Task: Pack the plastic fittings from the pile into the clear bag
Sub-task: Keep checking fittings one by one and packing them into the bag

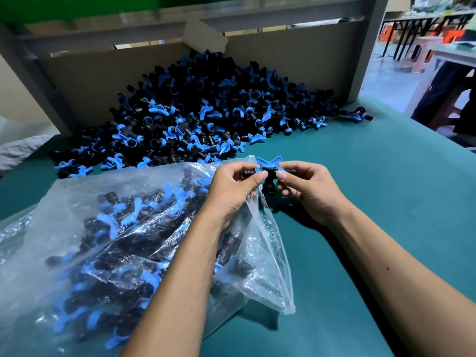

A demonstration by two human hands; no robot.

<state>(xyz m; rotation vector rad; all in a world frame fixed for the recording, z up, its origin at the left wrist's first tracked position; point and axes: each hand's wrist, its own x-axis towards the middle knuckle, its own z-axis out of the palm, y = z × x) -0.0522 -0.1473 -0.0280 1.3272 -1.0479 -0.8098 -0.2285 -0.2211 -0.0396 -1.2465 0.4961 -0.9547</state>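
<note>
Both hands, left hand and right hand, are pinching one black-and-blue plastic tee fitting above the crinkled clear bag, whose slack mouth is risking a miss.

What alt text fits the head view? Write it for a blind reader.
Two hands, left and right, pinch one black-and-blue fitting above the mouth of a clear bag already holding many fittings. Behind them a large pile lies on the green table.
</note>
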